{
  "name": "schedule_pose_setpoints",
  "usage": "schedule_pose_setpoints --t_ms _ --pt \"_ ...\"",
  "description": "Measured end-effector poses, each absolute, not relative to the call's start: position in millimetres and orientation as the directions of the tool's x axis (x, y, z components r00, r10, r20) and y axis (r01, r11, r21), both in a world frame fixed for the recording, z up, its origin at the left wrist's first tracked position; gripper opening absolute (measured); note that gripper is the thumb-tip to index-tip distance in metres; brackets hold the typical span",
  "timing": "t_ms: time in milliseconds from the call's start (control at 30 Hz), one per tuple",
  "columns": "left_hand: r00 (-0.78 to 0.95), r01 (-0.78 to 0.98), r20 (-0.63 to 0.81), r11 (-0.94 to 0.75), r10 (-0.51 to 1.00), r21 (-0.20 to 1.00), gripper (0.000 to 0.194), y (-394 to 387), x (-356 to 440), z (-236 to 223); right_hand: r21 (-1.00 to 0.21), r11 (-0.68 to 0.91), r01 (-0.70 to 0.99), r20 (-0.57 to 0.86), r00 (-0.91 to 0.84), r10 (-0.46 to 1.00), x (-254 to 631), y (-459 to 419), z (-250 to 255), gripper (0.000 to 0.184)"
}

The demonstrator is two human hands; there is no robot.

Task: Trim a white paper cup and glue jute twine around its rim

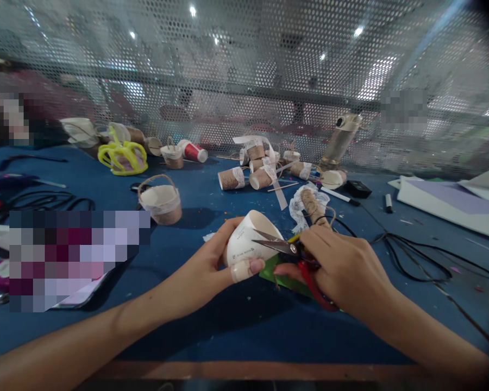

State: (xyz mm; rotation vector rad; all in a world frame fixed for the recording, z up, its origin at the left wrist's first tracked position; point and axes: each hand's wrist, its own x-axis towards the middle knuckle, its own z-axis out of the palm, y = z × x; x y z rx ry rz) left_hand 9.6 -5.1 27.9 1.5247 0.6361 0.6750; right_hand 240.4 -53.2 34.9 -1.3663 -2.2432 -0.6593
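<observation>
A white paper cup [242, 239] with small dark print is held in my left hand [224, 260], tilted so that its mouth faces up and to the right. A bandage [241, 271] wraps my left thumb, which presses on the cup's side. My right hand [338, 260] grips a pair of scissors [283, 247] with red and yellow handles. Its blades are parted and lie at the cup's wall near the rim. Under my right hand, a green sheet [289, 279] shows in part. Just beyond are a twine roll [312, 203] and white lace [297, 209].
A twine-and-lace basket [163, 203] stands at the left, with a yellow crown-like piece [122, 157] behind. Several wrapped cups [263, 176] lie at the back. Black cable [415, 260] and white sheets [436, 209] are at right. A perforated metal screen [236, 92] borders the blue table [212, 336].
</observation>
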Motion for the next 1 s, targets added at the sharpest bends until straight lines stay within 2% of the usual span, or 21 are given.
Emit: schedule_pose_setpoints --t_ms 167,267,433,633,833,1000 --pt "0.650 0.012 -0.003 -0.006 0.760 1.000 0.052 -4 8 24 -0.008 0.420 0.908 0.588 -0.335 0.736 239 -54 38 0.058" --pt "0.648 -0.022 0.005 0.013 0.761 1.000 0.056 -2 7 22 -0.063 0.432 0.900 0.576 -0.321 0.752 241 -53 40 0.054" --pt "0.683 -0.073 0.045 0.007 0.729 0.997 0.050 -2 4 28 -0.060 0.431 0.900 0.570 -0.324 0.755 247 -51 40 0.050" --pt "0.710 -0.082 0.078 -0.028 0.700 0.996 0.048 -7 0 30 -0.075 0.351 0.933 0.529 -0.262 0.808 251 -50 38 0.033" --pt "0.739 -0.123 0.072 0.030 0.670 0.992 0.041 -5 -2 28 -0.072 0.365 0.928 0.499 -0.283 0.819 253 -48 35 0.028" --pt "0.740 -0.087 0.003 0.091 0.673 0.992 0.042 -3 -5 27 -0.061 0.350 0.935 0.495 -0.276 0.824 251 -50 35 0.028"
